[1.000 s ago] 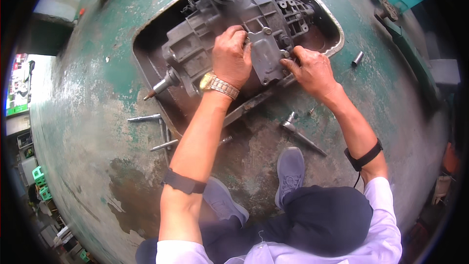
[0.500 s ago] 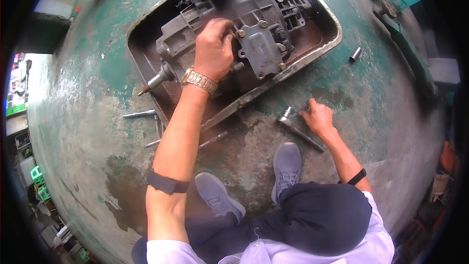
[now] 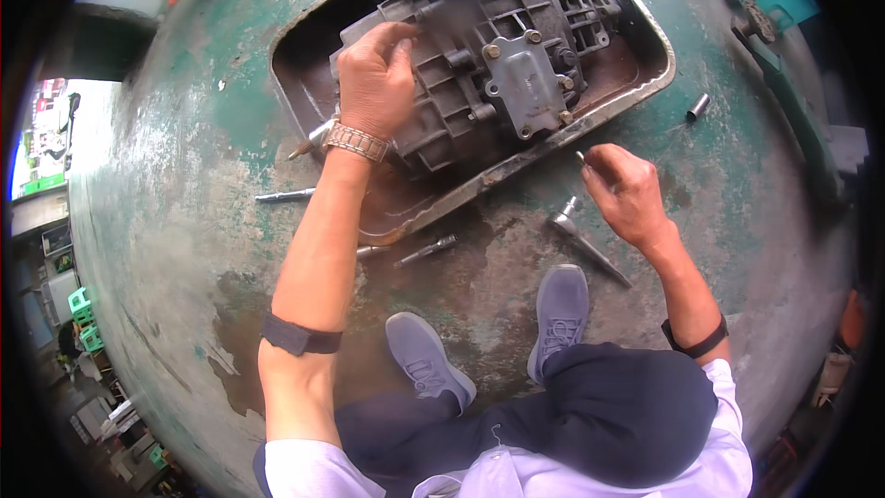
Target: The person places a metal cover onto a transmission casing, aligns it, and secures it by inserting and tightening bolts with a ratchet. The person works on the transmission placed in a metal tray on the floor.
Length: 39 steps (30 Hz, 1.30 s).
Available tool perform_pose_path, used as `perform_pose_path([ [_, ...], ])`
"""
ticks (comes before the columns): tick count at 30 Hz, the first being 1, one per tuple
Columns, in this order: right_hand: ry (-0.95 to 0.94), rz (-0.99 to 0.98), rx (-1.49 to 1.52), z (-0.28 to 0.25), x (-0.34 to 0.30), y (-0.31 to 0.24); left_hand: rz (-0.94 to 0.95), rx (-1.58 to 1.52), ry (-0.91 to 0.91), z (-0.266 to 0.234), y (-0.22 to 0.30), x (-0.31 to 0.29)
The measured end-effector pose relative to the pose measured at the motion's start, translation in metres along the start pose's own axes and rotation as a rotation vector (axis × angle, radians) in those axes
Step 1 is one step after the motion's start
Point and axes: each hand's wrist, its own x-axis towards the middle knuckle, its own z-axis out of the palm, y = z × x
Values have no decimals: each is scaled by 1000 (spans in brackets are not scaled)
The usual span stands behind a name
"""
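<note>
A grey metal gearbox (image 3: 498, 55) lies in a shallow rusty metal tray (image 3: 645, 88) on the green floor. My left hand (image 3: 376, 78) rests flat on the gearbox's left end, fingers spread over the casing. My right hand (image 3: 622, 189) hovers just off the tray's near edge, its fingers pinched on a small thin metal piece (image 3: 581, 158). A T-shaped metal wrench (image 3: 585, 238) lies on the floor just below that hand.
Loose bolts and rods (image 3: 426, 250) lie on the floor left of my grey shoes (image 3: 558, 314). A small socket (image 3: 698, 107) sits right of the tray. A green metal bar (image 3: 784, 55) runs along the far right. Stained, worn paint covers the floor.
My right hand left the gearbox, dropped to the floor by the wrench, then rose holding a small metal piece. My left hand shifted to the gearbox's left end.
</note>
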Motion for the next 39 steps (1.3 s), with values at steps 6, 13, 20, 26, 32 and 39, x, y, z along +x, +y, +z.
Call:
perform_pose_path([
  [6,-19,-114,-33,17,45,-28,-180,-71,-160,-24,-8,-1],
  [13,-57,-119,-126,33,55,-26,-75,24,-150,-16,-18,-13],
  [20,-89,-123,-193,37,54,-27,-90,7,-163,-16,-24,-15],
  [26,-176,-56,-246,35,60,-30,-90,-16,-139,-13,-26,-17],
  [32,-128,-54,-249,44,60,-35,-70,21,-151,-14,-30,-18],
  [39,-53,-57,-205,52,52,-31,-53,15,-113,-12,-28,-19],
])
